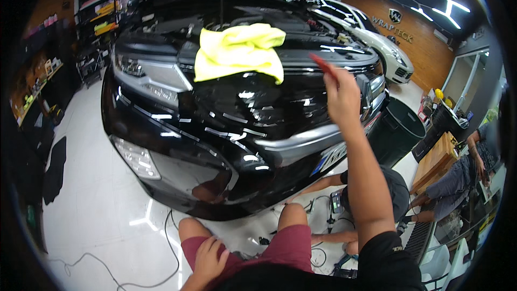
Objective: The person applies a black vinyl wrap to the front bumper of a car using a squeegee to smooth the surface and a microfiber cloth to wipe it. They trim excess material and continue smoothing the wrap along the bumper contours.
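Note:
My right hand (pixel 342 96) is raised in front of the black car (pixel 215 113), closed round a thin red tool (pixel 320 62). The tool's tip points up and left toward the engine bay; its exact kind is hard to make out. On my thigh, over maroon shorts (pixel 242 248), rests my left hand (pixel 211 261) with its fingers stretched out and nothing in it. A crumpled yellow cloth (pixel 239 51) lies over the front edge of the engine bay, left of the red tool. Below it are the glossy front panel and the headlight (pixel 153 78).
A person in a black cap (pixel 396 191) crouches close at my right, near cables and tools on the floor. Farther right stand a dark bin (pixel 398 126), a wooden box (pixel 436 161) and another person (pixel 466 167). A white car (pixel 377 37) is behind. A cable (pixel 175 242) runs along the floor.

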